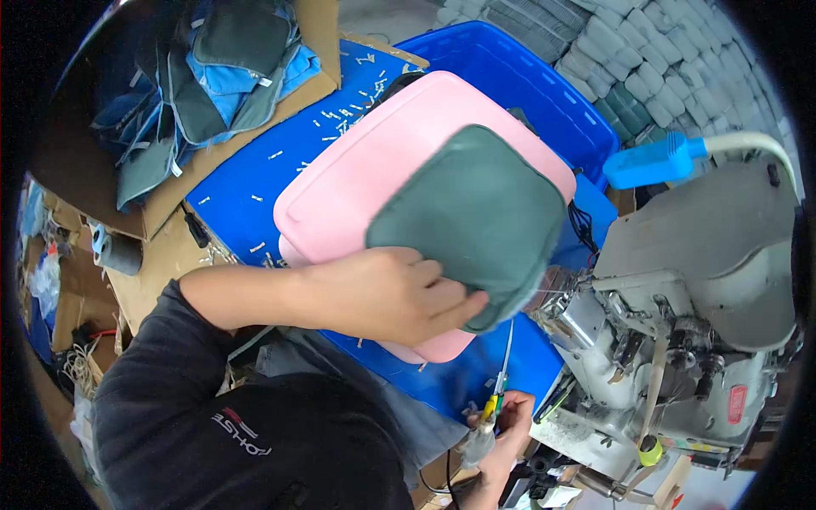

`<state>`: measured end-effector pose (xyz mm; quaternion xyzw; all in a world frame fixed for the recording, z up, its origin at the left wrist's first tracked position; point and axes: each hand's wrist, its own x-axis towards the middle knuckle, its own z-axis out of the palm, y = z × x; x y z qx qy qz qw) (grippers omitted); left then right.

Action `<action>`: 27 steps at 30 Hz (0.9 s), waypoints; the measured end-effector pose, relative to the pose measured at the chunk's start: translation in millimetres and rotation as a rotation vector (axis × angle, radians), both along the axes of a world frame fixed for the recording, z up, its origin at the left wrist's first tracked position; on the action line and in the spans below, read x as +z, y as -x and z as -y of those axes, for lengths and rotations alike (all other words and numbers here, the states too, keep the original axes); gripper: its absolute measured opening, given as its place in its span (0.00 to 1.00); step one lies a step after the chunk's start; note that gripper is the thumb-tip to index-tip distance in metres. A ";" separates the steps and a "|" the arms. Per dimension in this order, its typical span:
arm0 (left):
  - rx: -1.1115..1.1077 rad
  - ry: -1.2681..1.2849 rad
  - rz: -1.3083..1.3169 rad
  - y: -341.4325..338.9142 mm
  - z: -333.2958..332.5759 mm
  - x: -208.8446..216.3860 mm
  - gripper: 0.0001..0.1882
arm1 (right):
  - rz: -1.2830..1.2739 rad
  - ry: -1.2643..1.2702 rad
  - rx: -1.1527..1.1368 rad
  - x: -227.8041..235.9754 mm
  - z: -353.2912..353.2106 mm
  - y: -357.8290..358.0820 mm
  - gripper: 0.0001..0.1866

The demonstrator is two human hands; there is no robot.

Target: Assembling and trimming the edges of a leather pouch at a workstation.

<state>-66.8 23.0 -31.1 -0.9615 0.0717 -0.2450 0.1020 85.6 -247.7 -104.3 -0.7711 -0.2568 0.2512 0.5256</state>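
Note:
My left hand (412,297) is closed on the lower edge of a dark green fabric pad (476,217) with rounded corners. The pad is slightly blurred and tilts over a pink plastic bin or lid (340,200), covering part of it. Lower right, my right hand (507,429) is wrapped round a slim tool with a yellow and green handle (490,406). A long thin metal shaft points up from it toward the pad's lower corner. Clear plastic hangs about the handle's lower end. Right of the pad stands a grey industrial sewing machine (646,289), its thread running toward the pad's edge.
A blue tabletop (234,200) scattered with small white scraps lies under the pink plastic. Behind is a blue crate (544,81). A cardboard box (306,102) at upper left holds similar pads. Grey bundles (671,76) are stacked at the back; a blue lamp (650,161) overhangs.

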 end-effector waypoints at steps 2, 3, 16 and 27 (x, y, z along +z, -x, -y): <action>0.036 0.015 -0.072 19.2 -4.0 0.2 0.27 | 0.069 0.092 0.125 16.5 -3.1 9.9 0.29; 0.040 0.001 -0.078 27.4 -3.2 3.1 0.27 | 0.159 0.196 0.232 22.8 -9.9 10.7 0.32; 0.033 0.183 0.005 48.8 -1.0 1.7 0.25 | 0.274 0.029 0.106 10.3 -45.7 31.0 0.21; 0.034 0.220 0.137 57.0 28.6 -5.3 0.26 | 0.457 0.008 0.129 75.8 -77.5 30.5 0.13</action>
